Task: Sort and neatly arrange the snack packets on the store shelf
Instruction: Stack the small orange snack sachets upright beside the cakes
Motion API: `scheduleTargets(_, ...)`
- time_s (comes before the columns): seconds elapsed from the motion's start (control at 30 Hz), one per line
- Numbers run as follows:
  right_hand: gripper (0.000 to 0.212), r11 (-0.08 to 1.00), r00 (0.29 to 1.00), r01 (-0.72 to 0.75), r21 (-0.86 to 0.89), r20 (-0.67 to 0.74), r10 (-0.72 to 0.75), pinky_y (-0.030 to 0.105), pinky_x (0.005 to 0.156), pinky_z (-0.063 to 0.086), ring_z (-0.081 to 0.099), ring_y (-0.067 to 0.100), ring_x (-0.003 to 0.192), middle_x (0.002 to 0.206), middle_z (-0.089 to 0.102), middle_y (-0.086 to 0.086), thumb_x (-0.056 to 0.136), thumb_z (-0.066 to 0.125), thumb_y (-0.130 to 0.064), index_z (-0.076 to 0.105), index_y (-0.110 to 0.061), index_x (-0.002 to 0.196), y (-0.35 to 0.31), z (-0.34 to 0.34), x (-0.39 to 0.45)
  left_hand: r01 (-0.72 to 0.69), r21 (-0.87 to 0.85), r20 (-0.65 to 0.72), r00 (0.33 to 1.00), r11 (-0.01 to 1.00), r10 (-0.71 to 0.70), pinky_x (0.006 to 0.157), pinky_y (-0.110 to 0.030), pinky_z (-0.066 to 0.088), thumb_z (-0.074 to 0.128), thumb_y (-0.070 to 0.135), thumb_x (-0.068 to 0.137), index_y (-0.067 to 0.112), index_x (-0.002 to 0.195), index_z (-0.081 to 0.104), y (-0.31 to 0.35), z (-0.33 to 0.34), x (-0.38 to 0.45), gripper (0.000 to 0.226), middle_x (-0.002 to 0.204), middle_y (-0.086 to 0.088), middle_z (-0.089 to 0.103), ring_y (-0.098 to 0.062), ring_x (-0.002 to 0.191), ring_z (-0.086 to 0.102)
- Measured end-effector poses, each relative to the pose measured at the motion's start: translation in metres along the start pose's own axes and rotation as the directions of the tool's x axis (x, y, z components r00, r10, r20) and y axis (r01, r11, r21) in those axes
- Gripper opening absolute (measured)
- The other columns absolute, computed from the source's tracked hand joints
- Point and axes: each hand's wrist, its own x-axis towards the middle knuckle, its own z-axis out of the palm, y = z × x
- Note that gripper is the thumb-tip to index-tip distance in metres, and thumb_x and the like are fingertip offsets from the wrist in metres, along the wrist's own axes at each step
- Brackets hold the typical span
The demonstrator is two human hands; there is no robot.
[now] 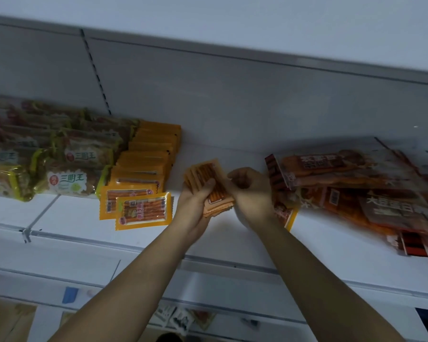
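Over the middle of the white shelf (232, 233), my left hand (195, 201) holds a small stack of orange snack packets (211, 178) from below, thumb across the top packet. My right hand (247, 186) pinches the stack's right edge with curled fingers. To the left lies a row of yellow-orange packets (143, 169), overlapping from the back wall to the front, the front one (143, 211) slightly askew. A loose heap of red-brown packets (356, 191) lies to the right of my hands.
Green-edged packets (59, 164) with white labels fill the shelf's left end. A shelf above (257, 21) overhangs the space. A lower shelf holds a few packets (181, 319). A yellow packet (288, 218) peeks out behind my right wrist.
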Motion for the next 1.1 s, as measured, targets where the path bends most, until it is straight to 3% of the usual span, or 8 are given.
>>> scheduleTargets(0.13, 0.006, 0.929, 0.985, 0.114, -0.351, -0.084, -0.153, 0.027, 0.072, 0.051, 0.066, 0.003, 0.078, 0.086, 0.07, -0.008, 0.091, 0.073, -0.022, 0.07, -0.027, 0.095, 0.007, -0.033, -0.009, 0.029, 0.028, 0.013, 0.999, 0.999, -0.029, 0.096, -0.064, 0.053, 0.062, 0.002, 0.094, 0.01, 0.135, 0.053, 0.0, 0.0, -0.001, 0.043, 0.128, -0.028, 0.065, -0.045, 0.112, 0.067)
scheduleTargets(0.23, 0.011, 0.658, 0.929, 0.19, -0.729, -0.084, -0.361, 0.03, 0.068, 0.043, 0.064, 0.024, 0.085, 0.094, 0.066, -0.001, 0.088, 0.071, -0.026, 0.068, -0.022, 0.097, 0.018, -0.07, -0.025, 0.059, 0.038, 0.061, 0.996, 0.998, -0.061, 0.09, -0.064, 0.055, 0.054, 0.003, 0.098, 0.011, 0.136, 0.049, 0.001, 0.0, -0.003, 0.039, 0.12, -0.029, 0.068, -0.043, 0.102, 0.072)
scheduleTargets(0.4, 0.065, 0.441, 0.965, -0.078, -0.894, -0.178, -0.191, 0.045, 0.082, 0.052, 0.056, 0.037, 0.105, 0.117, 0.06, 0.011, 0.07, 0.076, -0.062, 0.064, -0.022, 0.121, 0.043, -0.085, -0.052, 0.031, 0.148, 0.111, 0.993, 0.988, -0.048, 0.087, -0.063, 0.057, 0.056, 0.005, 0.098, 0.016, 0.141, 0.04, -0.003, 0.002, -0.006, 0.047, 0.126, -0.028, 0.065, -0.048, 0.105, 0.07)
scheduleTargets(0.63, 0.055, 0.776, 0.992, 0.059, -0.628, -0.051, -0.117, 0.03, 0.089, 0.045, 0.055, 0.024, 0.106, 0.12, 0.055, 0.007, 0.07, 0.074, -0.006, 0.064, -0.019, 0.122, 0.031, -0.074, -0.045, 0.024, 0.144, 0.108, 0.993, 0.989, -0.04, 0.083, -0.06, 0.059, 0.056, 0.004, 0.099, 0.019, 0.142, 0.041, -0.002, 0.002, -0.009, 0.048, 0.122, -0.026, 0.068, -0.048, 0.105, 0.07)
scheduleTargets(0.8, 0.039, 0.857, 0.96, 0.082, -0.508, -0.189, -0.204, 0.027, 0.075, 0.049, 0.062, 0.015, 0.086, 0.096, 0.068, -0.003, 0.074, 0.06, 0.005, 0.067, -0.019, 0.104, 0.025, -0.064, -0.044, 0.005, 0.139, 0.061, 0.998, 0.99, -0.014, 0.089, -0.065, 0.056, 0.066, 0.006, 0.095, 0.022, 0.142, 0.041, -0.005, 0.001, -0.008, 0.056, 0.136, -0.023, 0.061, -0.047, 0.114, 0.066)
scheduleTargets(0.87, 0.033, 0.977, 0.944, 0.052, -0.207, -0.309, -0.116, 0.028, 0.076, 0.05, 0.065, 0.016, 0.083, 0.089, 0.069, -0.003, 0.077, 0.06, 0.007, 0.066, -0.022, 0.093, 0.02, -0.062, -0.042, -0.007, 0.152, 0.053, 0.999, 0.988, -0.001, 0.083, -0.06, 0.059, 0.066, 0.004, 0.094, 0.021, 0.143, 0.04, -0.005, 0.003, -0.009, 0.057, 0.134, -0.02, 0.061, -0.043, 0.112, 0.068)
scheduleTargets(0.97, 0.035, 0.94, 0.944, 0.001, 0.34, -0.31, 0.111, 0.046, 0.09, 0.056, 0.068, 0.025, 0.09, 0.09, 0.07, 0.004, 0.084, 0.057, 0.011, 0.068, -0.022, 0.089, 0.009, -0.052, -0.035, -0.049, 0.209, 0.062, 0.997, 0.977, 0.037, 0.082, -0.059, 0.06, 0.064, 0.002, 0.095, 0.022, 0.143, 0.039, -0.005, 0.005, -0.01, 0.058, 0.132, -0.014, 0.063, -0.036, 0.109, 0.07)
scheduleTargets(1.1, 0.029, 0.926, 0.968, -0.008, 0.378, -0.231, 0.102, 0.043, 0.079, 0.055, 0.068, 0.023, 0.084, 0.085, 0.068, 0.003, 0.08, 0.059, 0.01, 0.067, -0.016, 0.088, -0.003, -0.028, -0.035, -0.109, 0.266, 0.078, 0.993, 0.958, 0.091, 0.092, -0.059, 0.057, 0.066, 0.008, 0.096, 0.022, 0.143, 0.036, -0.007, 0.007, -0.013, 0.058, 0.134, -0.013, 0.062, -0.033, 0.113, 0.069)
